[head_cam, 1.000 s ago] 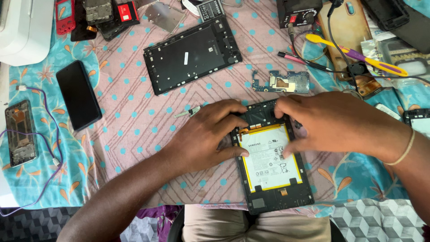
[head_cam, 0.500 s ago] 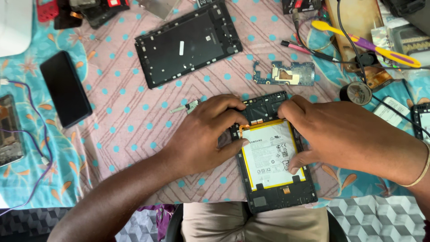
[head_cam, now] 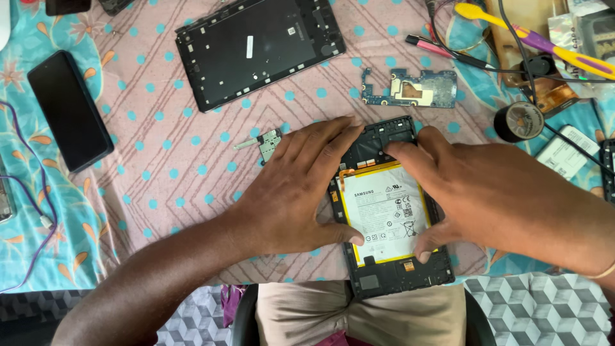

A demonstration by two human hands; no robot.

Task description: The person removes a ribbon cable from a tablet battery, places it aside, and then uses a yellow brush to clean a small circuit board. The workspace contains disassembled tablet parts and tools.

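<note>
On the dotted cloth [head_cam: 160, 192], both hands' fingers still flat — gripping nothing — on the opened tablet [head_cam: 391, 211].

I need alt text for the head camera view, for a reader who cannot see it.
Two bare hands, left hand and right hand, press on an opened tablet showing its white battery, on a dotted pink cloth. A circuit board and black back frame lie beyond.
</note>
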